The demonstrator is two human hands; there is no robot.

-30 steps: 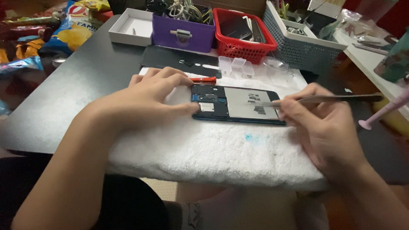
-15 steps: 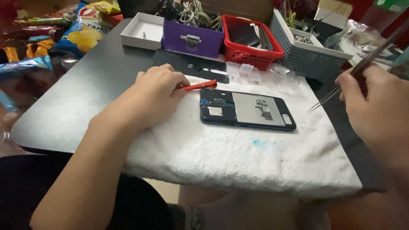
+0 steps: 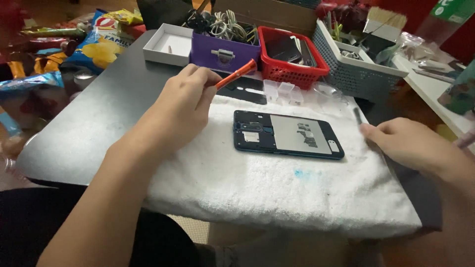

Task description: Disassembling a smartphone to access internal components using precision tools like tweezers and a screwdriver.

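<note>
A dark blue phone (image 3: 289, 134) with its back cover off lies flat on a white towel (image 3: 257, 188), inner parts showing. My left hand (image 3: 183, 106) is raised over the towel's far left part, shut on an orange-handled screwdriver (image 3: 237, 73) that points up and to the right. My right hand (image 3: 410, 143) lies low on the towel's right edge, fingers stretched out. Its fingertips are at the end of thin grey tweezers (image 3: 357, 115), which lie on the table. Neither hand touches the phone.
Behind the towel lie a black back cover (image 3: 245, 93) and small clear plastic trays (image 3: 284, 91). Further back stand a white box (image 3: 166, 44), a purple box (image 3: 225, 52), a red basket (image 3: 292, 54) and a grey basket (image 3: 361, 62). Snack bags (image 3: 94, 47) are piled at the left.
My left hand has picked the orange screwdriver up off the towel and lifted it. My right hand has come down from the upper right, and the tweezers now lie on the table.
</note>
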